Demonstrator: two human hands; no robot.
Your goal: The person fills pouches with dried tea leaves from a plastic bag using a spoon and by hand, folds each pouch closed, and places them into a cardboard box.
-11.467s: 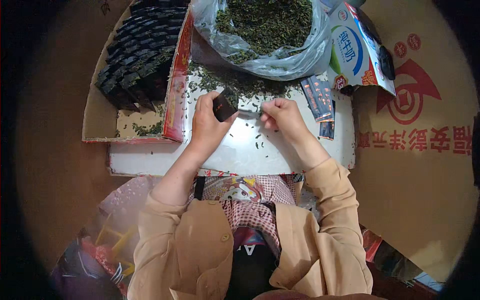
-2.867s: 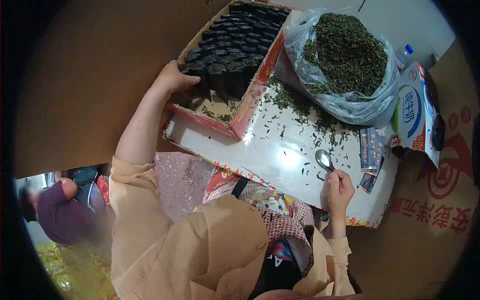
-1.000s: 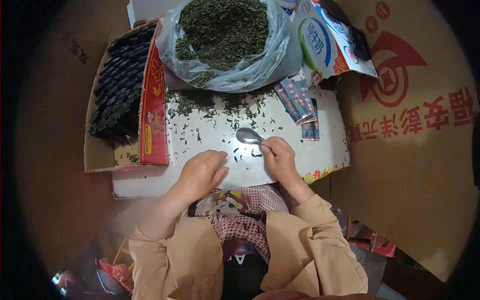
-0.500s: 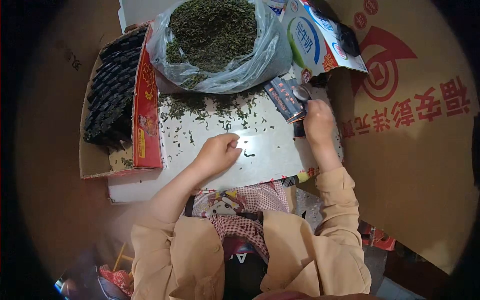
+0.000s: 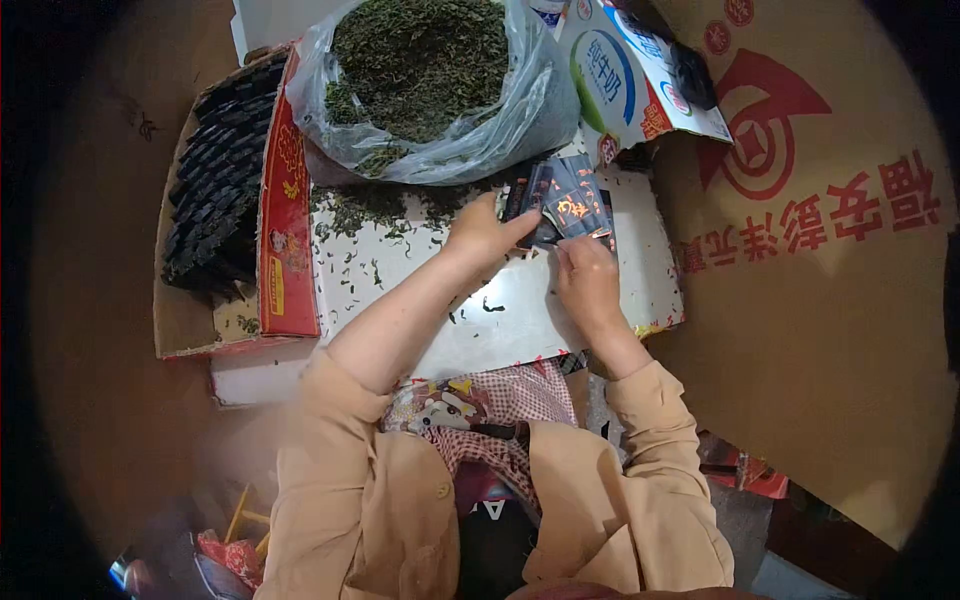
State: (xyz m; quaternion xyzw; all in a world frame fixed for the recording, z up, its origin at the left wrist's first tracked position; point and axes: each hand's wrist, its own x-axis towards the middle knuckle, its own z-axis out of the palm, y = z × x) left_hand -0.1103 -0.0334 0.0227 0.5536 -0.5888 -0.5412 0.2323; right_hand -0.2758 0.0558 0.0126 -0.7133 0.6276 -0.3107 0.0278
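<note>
Small black packets with orange lettering (image 5: 572, 208) lie in an overlapping pile on the white work surface (image 5: 480, 345), to the right of some scattered dark leaves. My left hand (image 5: 482, 238) has come to the pile's left side, its thumb and fingers closed on a dark packet (image 5: 535, 190). Close by, at the pile's lower edge, my right hand (image 5: 590, 285) is closed, fingertips pressed together; what they pinch is too small to make out. Behind both hands stands a clear plastic bag (image 5: 545, 125) full of dried green leaves (image 5: 420, 65), which look like tea.
At left, a red-sided cardboard box (image 5: 285, 240) holds rows of black packets (image 5: 220, 180). A milk carton box (image 5: 610, 75) stands at the back right. Large cardboard panels (image 5: 800, 330) rise on the right side. Loose leaves (image 5: 370, 215) are strewn below the bag.
My left hand has moved up and right to the packets and closed on one. My right hand has come down and left. The round metal object beside it no longer shows clearly.
</note>
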